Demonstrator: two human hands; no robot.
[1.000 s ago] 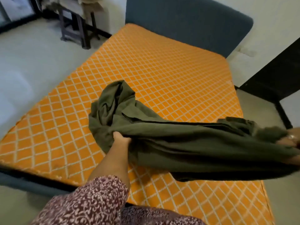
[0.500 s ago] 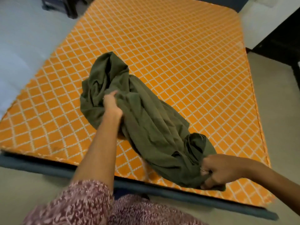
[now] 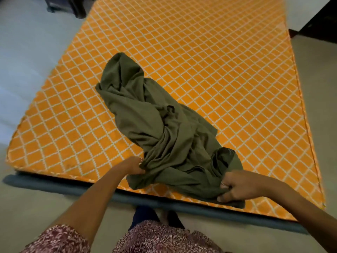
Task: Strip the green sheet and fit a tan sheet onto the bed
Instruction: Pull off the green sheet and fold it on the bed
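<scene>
The green sheet lies bunched on the bare orange mattress, near its foot edge. The left hand pinches a fold at the sheet's left side; the right hand grips the sheet's near corner, fingers curled round the cloth

No readable text, labels, brands or numbers anywhere in view.
</scene>
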